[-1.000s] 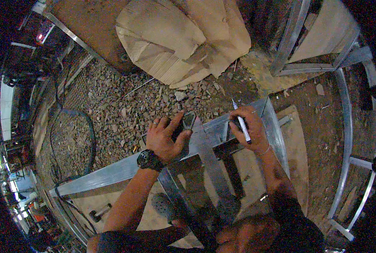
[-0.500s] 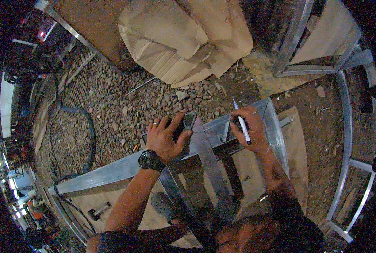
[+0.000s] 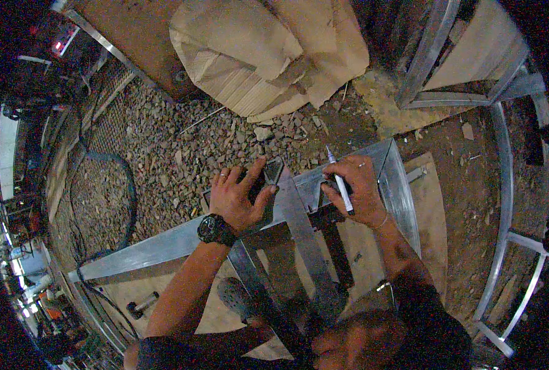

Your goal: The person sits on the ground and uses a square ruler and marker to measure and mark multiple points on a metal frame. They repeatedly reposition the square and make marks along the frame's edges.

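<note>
A silver metal frame (image 3: pixel 151 250) lies in front of me, its long beam slanting up from left to right. My left hand (image 3: pixel 234 197), with a watch on the wrist, is spread over a short square metal tube (image 3: pixel 274 171) on the beam. The tube's end shows between thumb and forefinger; the rest is mostly hidden. In my right hand (image 3: pixel 357 185) is a white marker (image 3: pixel 343 192), its tip pointing away from me above the beam. A flat metal bar (image 3: pixel 306 237) runs from the beam toward me between my hands.
Gravel (image 3: pixel 163 154) covers the ground beyond the beam, with a cardboard sheet (image 3: pixel 244 55) behind it. A black cable (image 3: pixel 133 185) loops at the left. A small hammer-like tool (image 3: pixel 144 305) lies at lower left. Another metal frame (image 3: pixel 504 179) stands at the right.
My right hand and the marker have shifted a little to the left along the beam. My left hand keeps its place on the tube; the whole view has moved slightly.
</note>
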A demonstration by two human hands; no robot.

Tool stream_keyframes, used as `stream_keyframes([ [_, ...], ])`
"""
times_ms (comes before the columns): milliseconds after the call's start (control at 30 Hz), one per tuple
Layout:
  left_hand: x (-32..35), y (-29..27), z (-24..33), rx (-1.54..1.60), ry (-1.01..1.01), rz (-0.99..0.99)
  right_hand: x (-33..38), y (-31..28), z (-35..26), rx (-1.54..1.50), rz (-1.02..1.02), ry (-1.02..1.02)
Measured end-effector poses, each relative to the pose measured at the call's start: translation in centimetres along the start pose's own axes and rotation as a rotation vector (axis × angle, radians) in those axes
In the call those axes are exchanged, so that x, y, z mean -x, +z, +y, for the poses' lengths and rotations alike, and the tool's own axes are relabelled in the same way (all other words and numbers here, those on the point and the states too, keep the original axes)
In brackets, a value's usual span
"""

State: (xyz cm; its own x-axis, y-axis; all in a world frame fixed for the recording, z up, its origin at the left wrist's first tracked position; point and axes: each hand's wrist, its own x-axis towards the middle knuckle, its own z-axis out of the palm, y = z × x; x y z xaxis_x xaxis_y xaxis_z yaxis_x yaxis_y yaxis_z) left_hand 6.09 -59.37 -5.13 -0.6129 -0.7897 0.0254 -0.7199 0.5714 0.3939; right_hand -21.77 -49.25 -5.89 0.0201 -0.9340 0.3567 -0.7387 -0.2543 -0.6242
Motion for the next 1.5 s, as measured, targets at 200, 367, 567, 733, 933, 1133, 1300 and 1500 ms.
stream_keyframes([
  [200,0.1,0.1,-0.1,-0.009,0.022,0.024,0.1,1.1,-0.3,0.024,0.026,-0.032],
  [367,0.0,0.2,-0.2,-0.014,0.023,0.022,0.1,0.9,-0.3,0.048,0.029,-0.046],
  [567,0.1,0.1,-0.3,0.007,-0.009,-0.033,0.8,-0.3,-1.7,-0.24,-0.029,0.21],
  [733,0.2,0.1,-0.4,0.006,-0.021,-0.044,3.4,0.3,-1.6,-0.227,-0.061,0.02],
  [933,0.2,0.4,-0.4,-0.067,0.015,0.002,1.7,0.4,-2.3,-0.026,-0.29,-0.119],
  [1133,0.0,-0.2,0.2,0.016,-0.036,-0.067,1.9,1.5,-1.5,-0.131,-0.288,-0.128],
  [1300,0.3,0.1,-0.1,-0.024,0.014,0.016,2.2,1.8,-1.4,-0.255,-0.278,-0.075],
  [1500,0.3,0.1,0.1,-0.038,0.007,0.021,2.5,1.9,-1.3,-0.273,-0.303,-0.036],
])
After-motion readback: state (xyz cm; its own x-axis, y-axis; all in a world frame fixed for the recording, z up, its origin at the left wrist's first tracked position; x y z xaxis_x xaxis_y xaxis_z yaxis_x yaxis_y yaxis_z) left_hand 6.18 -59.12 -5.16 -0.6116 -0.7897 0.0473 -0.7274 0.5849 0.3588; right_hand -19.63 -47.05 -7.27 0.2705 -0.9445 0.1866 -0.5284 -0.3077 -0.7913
